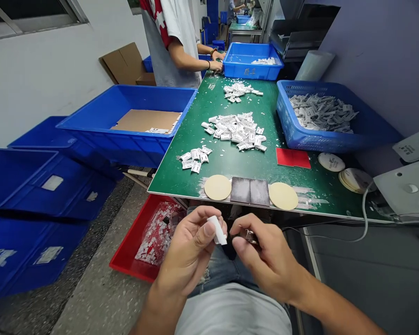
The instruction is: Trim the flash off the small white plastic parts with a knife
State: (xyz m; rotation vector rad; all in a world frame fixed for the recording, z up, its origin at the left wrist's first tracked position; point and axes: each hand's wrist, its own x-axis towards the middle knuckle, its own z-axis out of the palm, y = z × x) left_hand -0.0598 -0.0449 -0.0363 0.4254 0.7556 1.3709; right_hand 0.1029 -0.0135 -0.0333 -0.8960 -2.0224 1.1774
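Note:
My left hand (190,249) pinches a small white plastic piece (218,231) between thumb and fingers, just in front of the table edge. Close beside it, my right hand (270,253) is closed on a small shiny metal tool (250,236); the fingers cover most of it, so its exact kind is unclear. A narrow gap separates the tool from the white piece. On the green table (181,184) ahead lie a large pile of similar white pieces (237,130), a small group (194,159) at the left and another pile (239,90) farther back.
Round cream discs (218,187) and dark square pads (249,190) line the front edge. A blue basket (293,132) of white pieces stands right, near red pads (293,158). A red bin (124,258) with scraps sits below left. Another person (185,56) works beside a blue tray (251,70).

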